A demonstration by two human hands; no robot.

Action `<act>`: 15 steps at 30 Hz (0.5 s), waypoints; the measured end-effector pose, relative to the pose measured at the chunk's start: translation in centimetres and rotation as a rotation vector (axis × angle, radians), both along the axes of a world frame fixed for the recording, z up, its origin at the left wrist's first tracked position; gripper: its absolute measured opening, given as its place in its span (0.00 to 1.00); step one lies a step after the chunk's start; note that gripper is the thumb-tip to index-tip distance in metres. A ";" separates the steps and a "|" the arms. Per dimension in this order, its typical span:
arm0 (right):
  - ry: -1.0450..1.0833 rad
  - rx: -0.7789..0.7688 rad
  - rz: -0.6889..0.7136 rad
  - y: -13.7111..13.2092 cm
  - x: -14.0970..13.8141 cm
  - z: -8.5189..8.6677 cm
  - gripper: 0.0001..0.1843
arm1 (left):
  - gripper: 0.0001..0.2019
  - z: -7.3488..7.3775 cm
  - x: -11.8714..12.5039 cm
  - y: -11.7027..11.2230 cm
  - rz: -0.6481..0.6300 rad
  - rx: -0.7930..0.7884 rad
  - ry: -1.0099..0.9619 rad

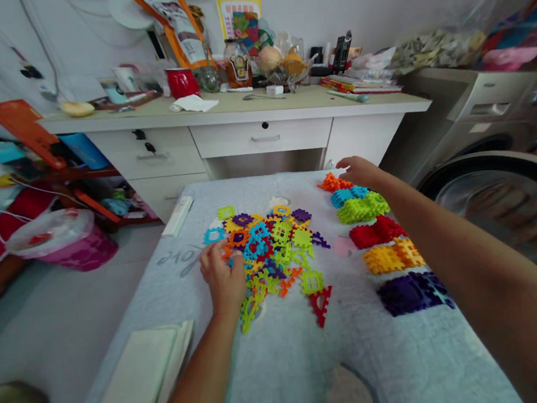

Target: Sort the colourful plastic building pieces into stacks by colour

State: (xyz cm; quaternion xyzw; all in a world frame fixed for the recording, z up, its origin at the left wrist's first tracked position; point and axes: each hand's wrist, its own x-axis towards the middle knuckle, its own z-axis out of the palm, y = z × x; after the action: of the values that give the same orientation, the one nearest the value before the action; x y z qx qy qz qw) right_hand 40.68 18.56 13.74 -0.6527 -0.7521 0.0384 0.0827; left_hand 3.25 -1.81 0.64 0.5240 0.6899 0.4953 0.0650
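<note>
A mixed pile of flat plastic interlocking pieces (pixel 282 232) in several colours lies mid-table. At its left edge my left hand (pixel 222 274) curls its fingers and thumb around an orange interlocking piece (pixel 227 251), partly hidden by the fingers. My right hand (pixel 358 170) is at the far right, fingers stretched out and holding nothing visible, just over a small heap of orange pieces (pixel 334 182). Toward me from that heap run blue pieces (pixel 340 198), green pieces (pixel 363 208), red pieces (pixel 376 232), yellow pieces (pixel 392 256) and dark purple pieces (pixel 412 293), sorted by colour.
A pale cloth (pixel 287 367) covers the table. A white strip-shaped box (pixel 178 216) rests near its far left corner, and a folded white item (pixel 133 378) at the near left. Beyond stands a white desk (pixel 261 139) with jars and a red mug (pixel 182 82); a washing machine (pixel 486 112) is right.
</note>
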 end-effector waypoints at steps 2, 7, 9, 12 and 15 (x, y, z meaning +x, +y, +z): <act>0.020 -0.018 0.126 -2.1 -2.6 0.4 0.22 | 0.16 -0.2 -0.1 0.2 0.019 0.015 -0.040; 0.005 -0.212 0.463 -7.6 -9.3 -0.3 0.19 | 0.16 -0.3 -0.2 0.4 -0.024 0.018 -0.041; -0.034 -0.246 0.533 -9.0 -11.3 -1.3 0.18 | 0.15 -0.3 -0.2 0.4 -0.040 0.015 -0.034; -0.044 -0.198 0.496 -10.3 -13.6 -2.8 0.17 | 0.16 -0.2 -0.2 0.4 -0.048 0.008 -0.034; 0.076 -0.068 0.499 -10.9 -15.8 -4.0 0.18 | 0.16 -0.2 -0.1 0.4 -0.058 0.003 -0.031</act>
State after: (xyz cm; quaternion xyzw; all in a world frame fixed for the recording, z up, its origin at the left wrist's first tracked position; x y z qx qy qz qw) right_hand 24.87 7.71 9.73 -0.4473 -0.8846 0.1072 0.0768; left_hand 3.14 -1.38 0.45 0.5359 0.6725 0.5025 0.0893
